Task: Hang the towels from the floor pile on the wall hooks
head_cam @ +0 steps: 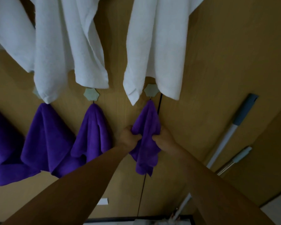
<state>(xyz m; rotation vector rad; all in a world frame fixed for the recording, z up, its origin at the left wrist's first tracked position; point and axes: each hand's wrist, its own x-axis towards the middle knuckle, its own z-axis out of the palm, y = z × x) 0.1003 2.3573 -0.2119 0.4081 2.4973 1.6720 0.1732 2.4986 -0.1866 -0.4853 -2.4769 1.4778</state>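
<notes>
Purple towel (147, 120): hanging by its top corner from a pale star-shaped hook (150, 90) on the wooden wall (225, 62), and bunching at mid-height between both hands.
Left hand (129, 135): gripping the towel's left edge, its fingers (137, 136) curling into the cloth.
Right hand (163, 136): gripping the towel's right edge, its fingers (155, 137) closing round a fold.
Hung purple towels (91, 127): three more are draping from the same row, further left along the wall; only the nearest one's hook is showing.
White towels (154, 46): hanging higher up, with their lower corners dropping over the hook row.
Long handles (230, 132): two are leaning against the wall at the right, well apart from the hands.
</notes>
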